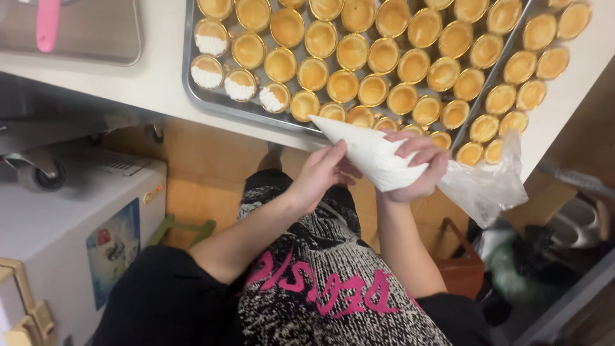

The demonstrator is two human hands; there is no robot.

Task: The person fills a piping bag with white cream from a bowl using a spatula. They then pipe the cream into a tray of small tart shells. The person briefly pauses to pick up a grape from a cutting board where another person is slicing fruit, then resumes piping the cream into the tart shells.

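My right hand (419, 168) grips a white cream-filled piping bag (371, 152), whose tip points left toward the near edge of a metal baking tray (192, 96). The bag's loose clear plastic tail (483, 182) hangs out to the right of that hand. My left hand (318, 176) rests its fingers against the underside of the bag. The tray holds several rows of golden tart shells (343, 84). A few shells at its near left corner are filled with white cream (207, 75). A second tray of empty shells (519, 67) sits to the right.
The trays lie on a white counter (154, 77). A pink handle (48, 22) lies on a grey metal surface at top left. A white box-like appliance (70, 224) stands at lower left; clutter and a bowl (576, 224) sit at lower right on the floor.
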